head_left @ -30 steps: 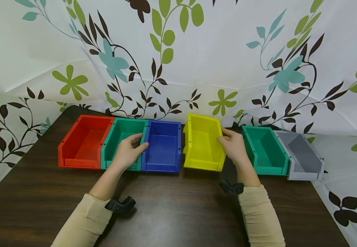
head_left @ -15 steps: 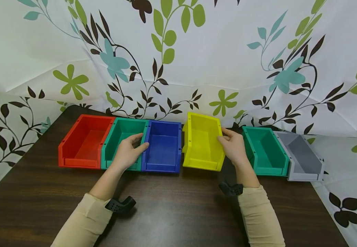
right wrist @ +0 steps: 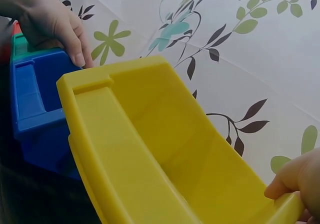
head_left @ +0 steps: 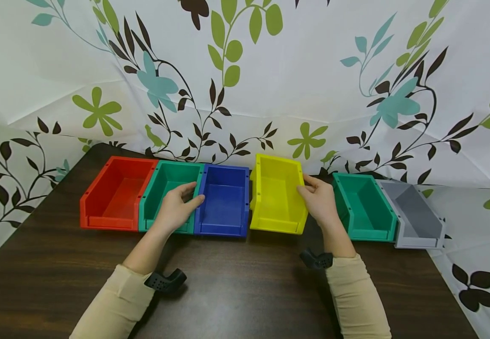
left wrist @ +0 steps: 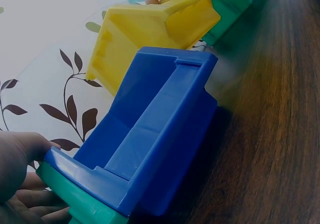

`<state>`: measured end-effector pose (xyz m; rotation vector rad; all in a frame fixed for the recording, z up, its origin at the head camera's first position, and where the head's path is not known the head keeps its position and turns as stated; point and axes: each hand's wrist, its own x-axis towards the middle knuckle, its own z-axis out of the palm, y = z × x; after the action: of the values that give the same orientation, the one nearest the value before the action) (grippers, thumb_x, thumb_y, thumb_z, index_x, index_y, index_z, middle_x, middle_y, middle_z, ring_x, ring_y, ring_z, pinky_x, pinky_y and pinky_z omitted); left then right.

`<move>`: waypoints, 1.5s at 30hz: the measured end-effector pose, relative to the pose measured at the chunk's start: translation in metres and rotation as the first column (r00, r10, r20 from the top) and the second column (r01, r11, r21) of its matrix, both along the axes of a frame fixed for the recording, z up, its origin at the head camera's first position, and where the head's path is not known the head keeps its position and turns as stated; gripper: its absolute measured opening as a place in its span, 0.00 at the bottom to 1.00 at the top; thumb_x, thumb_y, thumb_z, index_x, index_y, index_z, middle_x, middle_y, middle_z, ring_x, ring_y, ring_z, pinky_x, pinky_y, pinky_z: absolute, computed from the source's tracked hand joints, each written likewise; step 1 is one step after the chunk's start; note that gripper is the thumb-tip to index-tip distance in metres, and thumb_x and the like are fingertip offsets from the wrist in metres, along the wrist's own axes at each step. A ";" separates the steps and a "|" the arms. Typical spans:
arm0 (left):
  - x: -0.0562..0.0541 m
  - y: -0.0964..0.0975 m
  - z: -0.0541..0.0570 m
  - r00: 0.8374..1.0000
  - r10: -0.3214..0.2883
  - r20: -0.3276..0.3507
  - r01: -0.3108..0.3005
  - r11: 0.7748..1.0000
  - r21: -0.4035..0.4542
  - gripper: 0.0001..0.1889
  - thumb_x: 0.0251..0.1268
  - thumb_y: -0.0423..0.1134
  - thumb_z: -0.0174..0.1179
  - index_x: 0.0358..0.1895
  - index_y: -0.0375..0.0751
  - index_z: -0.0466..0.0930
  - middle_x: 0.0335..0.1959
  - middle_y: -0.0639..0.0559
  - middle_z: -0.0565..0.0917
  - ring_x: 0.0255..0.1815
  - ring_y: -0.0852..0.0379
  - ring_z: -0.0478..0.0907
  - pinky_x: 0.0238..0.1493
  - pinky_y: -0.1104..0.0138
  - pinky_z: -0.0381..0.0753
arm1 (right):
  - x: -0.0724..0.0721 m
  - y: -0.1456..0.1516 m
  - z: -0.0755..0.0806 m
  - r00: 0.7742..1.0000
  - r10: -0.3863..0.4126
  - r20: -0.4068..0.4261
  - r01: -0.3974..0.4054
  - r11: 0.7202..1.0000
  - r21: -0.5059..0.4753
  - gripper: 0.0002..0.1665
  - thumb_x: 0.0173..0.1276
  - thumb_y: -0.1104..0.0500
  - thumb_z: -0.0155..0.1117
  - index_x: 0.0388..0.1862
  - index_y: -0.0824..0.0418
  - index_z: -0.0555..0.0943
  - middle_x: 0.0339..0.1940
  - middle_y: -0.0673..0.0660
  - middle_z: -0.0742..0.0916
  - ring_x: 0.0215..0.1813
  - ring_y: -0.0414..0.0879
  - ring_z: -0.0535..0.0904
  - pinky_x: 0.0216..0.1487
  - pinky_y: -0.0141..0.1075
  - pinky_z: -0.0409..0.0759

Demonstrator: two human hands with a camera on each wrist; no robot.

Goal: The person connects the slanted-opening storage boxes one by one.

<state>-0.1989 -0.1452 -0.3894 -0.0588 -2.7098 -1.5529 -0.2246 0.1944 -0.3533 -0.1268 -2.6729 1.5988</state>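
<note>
In the head view my left hand (head_left: 174, 210) pinches the adjoining walls of the left green bin (head_left: 160, 186) and the blue bin (head_left: 224, 197). Its thumb lies on the blue rim, and its fingers are on the green bin's side. My right hand (head_left: 320, 200) grips the right wall of the yellow bin (head_left: 280, 193), thumb inside and fingers outside. The yellow bin is tilted, with a narrow gap between it and the blue bin. From the right wrist view, the yellow bin (right wrist: 135, 149) stands higher than the blue bin (right wrist: 45, 119). No contents show in these bins.
A red bin (head_left: 119, 193) adjoins the left green bin. Right of my right hand stand another green bin (head_left: 365, 207) and a grey bin (head_left: 416, 214), side by side. All are along the back of the dark wooden table (head_left: 236, 287), before a leaf-patterned cloth (head_left: 313, 66).
The yellow bin has shifted slightly left and a little upward in the head view, with my right hand moving along. My left hand keeps its hold on the green and blue bins.
</note>
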 end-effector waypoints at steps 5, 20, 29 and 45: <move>0.000 -0.002 0.000 1.000 0.006 -0.004 -0.006 1.000 0.001 0.31 0.67 0.42 0.57 0.68 0.30 0.62 0.67 0.33 0.68 0.66 0.38 0.68 0.64 0.49 0.69 | 0.000 -0.004 0.003 1.000 -0.008 -0.014 0.008 1.000 -0.020 0.31 0.70 0.59 0.56 0.70 0.62 0.64 0.56 0.66 0.82 0.53 0.55 0.82 0.51 0.45 0.81; -0.002 0.000 -0.004 1.000 0.001 -0.018 -0.001 1.000 0.016 0.31 0.66 0.43 0.57 0.68 0.32 0.63 0.65 0.34 0.70 0.65 0.39 0.69 0.64 0.50 0.70 | 0.001 -0.008 0.009 0.997 -0.061 -0.038 0.062 0.998 0.022 0.27 0.69 0.58 0.57 0.66 0.63 0.70 0.54 0.67 0.83 0.52 0.56 0.82 0.50 0.42 0.82; -0.002 0.002 -0.007 1.000 -0.010 0.006 0.009 1.000 0.017 0.31 0.67 0.43 0.57 0.69 0.32 0.62 0.67 0.35 0.69 0.67 0.40 0.68 0.64 0.50 0.70 | 0.002 -0.010 0.012 0.999 -0.026 -0.036 0.030 0.993 0.110 0.27 0.70 0.58 0.54 0.67 0.64 0.68 0.58 0.67 0.81 0.51 0.57 0.83 0.49 0.45 0.82; -0.002 -0.002 -0.004 1.000 0.001 -0.014 -0.001 1.000 0.003 0.30 0.66 0.42 0.57 0.68 0.32 0.63 0.66 0.34 0.69 0.66 0.39 0.68 0.64 0.50 0.70 | 0.010 -0.030 0.012 0.939 0.082 -0.333 0.081 0.890 0.449 0.29 0.69 0.53 0.55 0.65 0.66 0.71 0.61 0.66 0.79 0.57 0.60 0.78 0.56 0.52 0.78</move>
<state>-0.2007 -0.1477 -0.3934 -0.0686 -2.6965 -1.5505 -0.2142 0.1648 -0.3413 0.1516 -2.6651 0.8421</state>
